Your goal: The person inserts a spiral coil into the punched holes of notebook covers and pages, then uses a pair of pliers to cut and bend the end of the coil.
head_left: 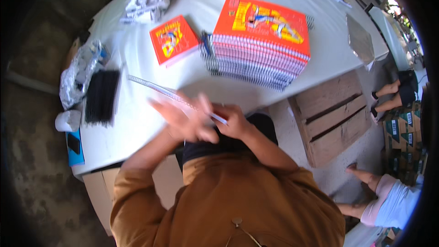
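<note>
My right hand (234,122) is closed round the near end of a thin spiral-bound book (155,87), held edge-on above my lap and the table's near edge. A row of coil loops runs along the book toward its far left end. My left hand (185,118) is at the book's near half, fingers spread and blurred by motion; whether it touches the book I cannot tell. Beyond my hands rises a tall stack of red-covered spiral-bound books (260,41). Left of that stack lies a smaller pile with a red cover (174,40).
Black binding coils (103,97) lie in a bundle on the white table (137,135), beside clear plastic wrapping (80,75), a white roll (67,121) and a dark phone (73,142). Crumpled wrapping (153,2) sits farther back. A wooden pallet (331,119) and two people's legs are at right.
</note>
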`<act>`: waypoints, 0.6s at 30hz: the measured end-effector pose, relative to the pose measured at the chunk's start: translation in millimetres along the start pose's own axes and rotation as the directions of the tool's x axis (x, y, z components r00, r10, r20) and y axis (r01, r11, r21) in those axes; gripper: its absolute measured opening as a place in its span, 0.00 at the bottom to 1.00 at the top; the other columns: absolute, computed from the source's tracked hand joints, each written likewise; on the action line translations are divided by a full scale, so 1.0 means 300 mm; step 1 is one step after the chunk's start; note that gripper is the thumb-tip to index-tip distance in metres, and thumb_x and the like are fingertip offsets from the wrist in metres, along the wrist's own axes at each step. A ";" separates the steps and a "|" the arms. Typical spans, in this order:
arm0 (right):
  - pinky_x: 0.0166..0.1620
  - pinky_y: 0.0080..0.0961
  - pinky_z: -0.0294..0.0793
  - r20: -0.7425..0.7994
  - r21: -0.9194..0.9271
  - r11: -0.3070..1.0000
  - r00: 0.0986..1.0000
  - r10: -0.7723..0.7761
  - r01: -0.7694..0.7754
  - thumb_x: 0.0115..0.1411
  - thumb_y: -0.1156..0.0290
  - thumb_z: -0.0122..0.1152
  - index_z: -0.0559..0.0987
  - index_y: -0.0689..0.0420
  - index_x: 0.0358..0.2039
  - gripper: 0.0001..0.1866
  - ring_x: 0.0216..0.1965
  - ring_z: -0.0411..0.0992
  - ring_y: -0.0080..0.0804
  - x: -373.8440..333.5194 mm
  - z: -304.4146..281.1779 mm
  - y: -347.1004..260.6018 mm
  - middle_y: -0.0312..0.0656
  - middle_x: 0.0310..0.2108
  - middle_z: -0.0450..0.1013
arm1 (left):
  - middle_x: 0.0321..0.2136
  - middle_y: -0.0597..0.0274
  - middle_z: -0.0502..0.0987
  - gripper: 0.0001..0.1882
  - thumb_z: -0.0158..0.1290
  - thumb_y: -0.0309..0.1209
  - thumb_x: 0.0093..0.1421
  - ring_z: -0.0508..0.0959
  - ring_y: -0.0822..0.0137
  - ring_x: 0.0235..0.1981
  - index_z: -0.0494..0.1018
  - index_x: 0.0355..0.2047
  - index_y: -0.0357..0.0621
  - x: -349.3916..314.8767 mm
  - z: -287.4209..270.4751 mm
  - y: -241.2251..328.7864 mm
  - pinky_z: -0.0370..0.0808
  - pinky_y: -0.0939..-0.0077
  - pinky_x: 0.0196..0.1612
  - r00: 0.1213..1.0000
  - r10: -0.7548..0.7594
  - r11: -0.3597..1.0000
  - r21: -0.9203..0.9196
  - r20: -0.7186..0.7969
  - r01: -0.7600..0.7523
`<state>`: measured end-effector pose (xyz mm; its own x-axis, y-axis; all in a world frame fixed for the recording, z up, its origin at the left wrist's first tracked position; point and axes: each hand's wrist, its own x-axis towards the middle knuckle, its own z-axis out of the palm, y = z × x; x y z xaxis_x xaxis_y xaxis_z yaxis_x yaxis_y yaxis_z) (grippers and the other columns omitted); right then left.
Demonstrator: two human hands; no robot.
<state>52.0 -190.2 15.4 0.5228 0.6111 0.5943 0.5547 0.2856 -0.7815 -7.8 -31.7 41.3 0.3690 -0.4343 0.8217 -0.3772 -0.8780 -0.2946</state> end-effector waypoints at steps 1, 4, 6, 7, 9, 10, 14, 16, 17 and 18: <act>0.42 0.31 0.74 0.010 -0.068 0.996 0.998 -0.065 0.065 0.43 0.85 0.54 0.71 0.52 0.52 0.32 0.41 0.73 0.46 0.007 0.004 0.009 0.47 0.46 0.72 | 0.60 0.35 0.45 0.50 0.41 0.67 0.50 0.42 0.32 0.61 0.50 0.60 0.37 0.049 0.026 -0.052 0.37 0.32 0.57 0.974 -0.147 0.986 0.057 -0.173 0.159; 0.41 0.31 0.74 0.031 -0.070 0.997 0.999 -0.033 0.035 0.45 0.82 0.56 0.71 0.52 0.52 0.30 0.40 0.74 0.44 -0.014 0.023 0.042 0.48 0.45 0.72 | 0.61 0.33 0.42 0.52 0.41 0.68 0.50 0.42 0.31 0.61 0.51 0.59 0.33 0.022 0.030 0.035 0.38 0.34 0.58 0.923 -0.367 0.902 -0.199 0.114 0.383; 0.40 0.31 0.74 -0.081 -0.035 0.995 0.992 -0.096 0.093 0.48 0.78 0.58 0.71 0.52 0.52 0.27 0.39 0.75 0.42 0.030 0.013 0.020 0.48 0.42 0.74 | 0.59 0.33 0.47 0.52 0.43 0.68 0.50 0.48 0.33 0.60 0.49 0.60 0.36 -0.146 0.012 0.138 0.44 0.32 0.56 0.972 -0.051 0.869 -0.470 0.231 0.157; 0.40 0.31 0.74 -0.088 -0.044 0.994 0.991 -0.103 0.100 0.48 0.78 0.58 0.71 0.52 0.52 0.27 0.39 0.75 0.42 0.046 0.005 0.015 0.48 0.42 0.74 | 0.58 0.32 0.48 0.52 0.42 0.68 0.49 0.53 0.30 0.57 0.48 0.60 0.36 -0.170 -0.027 0.149 0.47 0.29 0.54 0.957 0.136 0.873 -0.487 0.255 0.006; 0.39 0.31 0.75 0.020 0.040 0.999 1.000 0.024 -0.025 0.48 0.77 0.59 0.71 0.52 0.52 0.27 0.38 0.75 0.43 0.022 0.024 -0.011 0.48 0.40 0.74 | 0.54 0.41 0.58 0.48 0.43 0.68 0.48 0.56 0.39 0.57 0.57 0.56 0.39 -0.098 -0.008 0.073 0.53 0.35 0.51 0.986 0.134 0.991 -0.028 0.100 -0.131; 0.40 0.30 0.75 0.034 -0.045 0.999 0.999 0.011 -0.010 0.49 0.77 0.57 0.70 0.53 0.52 0.26 0.38 0.75 0.44 0.029 0.023 -0.031 0.48 0.40 0.74 | 0.54 0.42 0.60 0.48 0.43 0.68 0.48 0.57 0.41 0.56 0.59 0.55 0.39 -0.116 0.025 0.057 0.55 0.36 0.50 0.996 0.065 0.994 0.079 0.053 -0.069; 0.38 0.29 0.74 0.131 0.129 0.985 0.987 0.098 -0.115 0.50 0.80 0.56 0.72 0.55 0.50 0.24 0.37 0.76 0.40 0.028 0.003 -0.013 0.46 0.40 0.75 | 0.57 0.40 0.55 0.52 0.44 0.68 0.48 0.53 0.40 0.59 0.52 0.58 0.34 -0.013 0.032 0.120 0.48 0.35 0.55 0.934 -0.214 0.896 -0.323 0.287 0.304; 0.36 0.29 0.75 -0.148 0.118 0.991 0.986 0.075 -0.058 0.49 0.77 0.59 0.75 0.57 0.44 0.18 0.36 0.76 0.38 0.040 0.019 0.007 0.44 0.37 0.76 | 0.57 0.43 0.57 0.50 0.47 0.64 0.49 0.51 0.41 0.61 0.51 0.60 0.38 -0.074 0.008 0.144 0.40 0.37 0.58 0.942 -0.183 0.886 -0.369 0.281 0.282; 0.36 0.29 0.75 -0.154 0.114 0.991 0.985 0.081 -0.064 0.49 0.77 0.59 0.75 0.57 0.44 0.18 0.36 0.76 0.38 0.038 0.012 0.017 0.44 0.37 0.76 | 0.56 0.46 0.59 0.46 0.48 0.62 0.50 0.52 0.43 0.61 0.55 0.59 0.40 -0.042 -0.024 0.134 0.39 0.39 0.59 0.940 -0.211 0.906 -0.308 0.267 0.291; 0.35 0.29 0.75 -0.117 0.136 0.987 0.988 0.104 -0.088 0.49 0.75 0.60 0.76 0.57 0.40 0.15 0.35 0.76 0.40 0.021 -0.001 0.034 0.45 0.35 0.76 | 0.53 0.55 0.64 0.33 0.51 0.52 0.53 0.56 0.50 0.59 0.64 0.53 0.44 0.089 -0.061 0.112 0.41 0.45 0.60 0.889 -0.263 0.926 -0.160 0.375 0.342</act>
<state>61.2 -183.6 11.2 0.6503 0.5467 0.5276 0.4129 0.3286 -0.8494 -26.1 -69.2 62.2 0.7460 -0.2305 0.6248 -0.3594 -0.9292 0.0864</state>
